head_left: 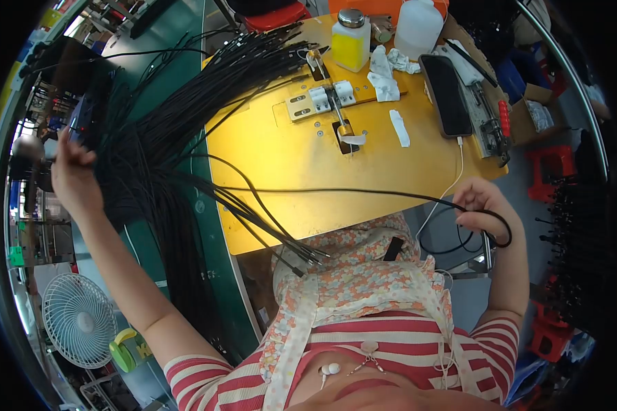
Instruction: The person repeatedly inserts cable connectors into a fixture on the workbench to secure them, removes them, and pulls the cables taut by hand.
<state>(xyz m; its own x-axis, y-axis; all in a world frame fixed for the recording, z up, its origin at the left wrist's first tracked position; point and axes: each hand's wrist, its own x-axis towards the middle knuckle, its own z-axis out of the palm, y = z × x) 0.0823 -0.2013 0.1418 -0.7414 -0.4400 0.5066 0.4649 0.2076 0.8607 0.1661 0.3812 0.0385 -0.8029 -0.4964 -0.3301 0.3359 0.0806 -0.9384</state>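
Between the two hands' fingers, one yellow flat worktop (363, 164) bears one silver metal clamp fixture (298, 107); nearer the left fingers lie loose thin black cables (192, 92), too many to count, seemingly left to do. The right hand (497, 205), fingers curled nearly closed, holds one long black looped cable (336, 190), drawn out; the left hand's (75, 181) fingers half-curl, hold unclear.

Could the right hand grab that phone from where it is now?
Probably yes. The phone lies beyond the right hand, with little but a thin white cord between them. The hand holds a black cable, though, and might have to drop it first.
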